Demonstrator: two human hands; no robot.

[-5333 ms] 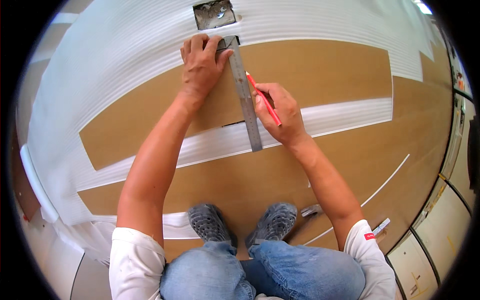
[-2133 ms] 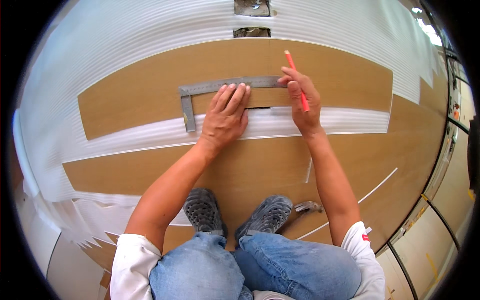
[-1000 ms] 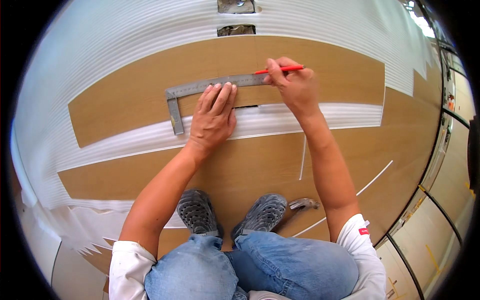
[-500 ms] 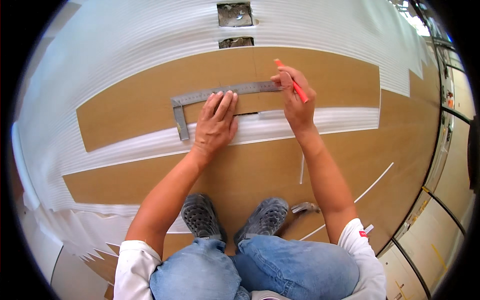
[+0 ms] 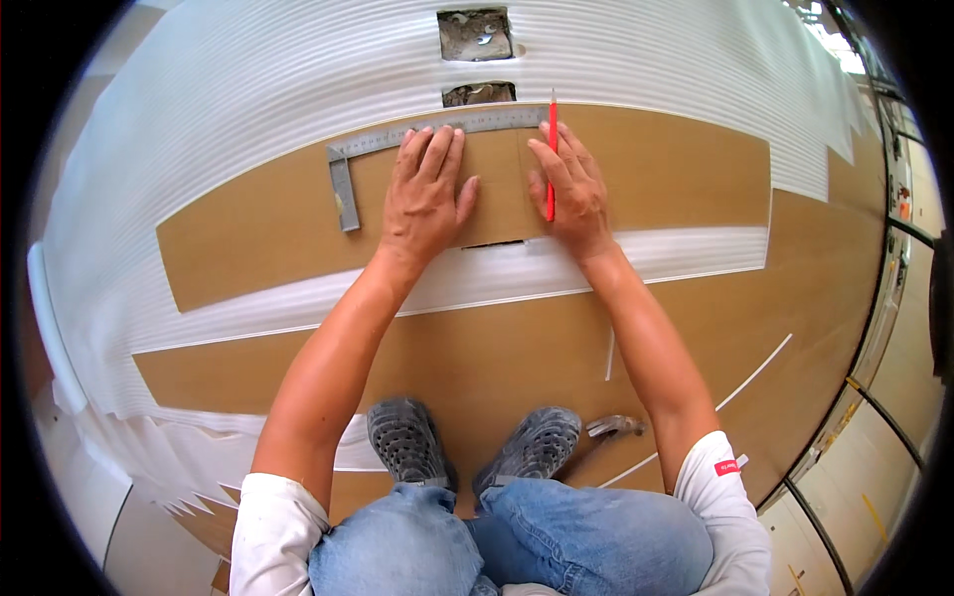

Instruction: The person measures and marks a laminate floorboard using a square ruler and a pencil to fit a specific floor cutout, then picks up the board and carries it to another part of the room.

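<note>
A metal try square [image 5: 487,120] lies on a loose brown floorboard [image 5: 686,159], its blade along the far edge and its short thick arm pointing back toward me. My left hand [image 5: 425,194] rests flat with outstretched fingers, the tips on the blade. At the blade's right end are the fingertips of my right hand [image 5: 574,194]. A red pencil [image 5: 552,164] stands between those fingers, its point away from me. A thin line crosses the board just left of my right hand.
Beyond the board, white ribbed foam underlay [image 5: 298,70] has two rectangular cutouts, the nearer a dark recess [image 5: 479,94]. A hammer [image 5: 614,427] lies beside my right shoe [image 5: 532,447]. Thin white strips [image 5: 755,372] are scattered on the laid brown flooring [image 5: 477,348]. Black-framed panels [image 5: 894,377] run along the right.
Both hands and the try square have moved away from me, to the board's far edge. The pencil has swung from slanting to nearly straight, and my right hand lies lower on the board.
</note>
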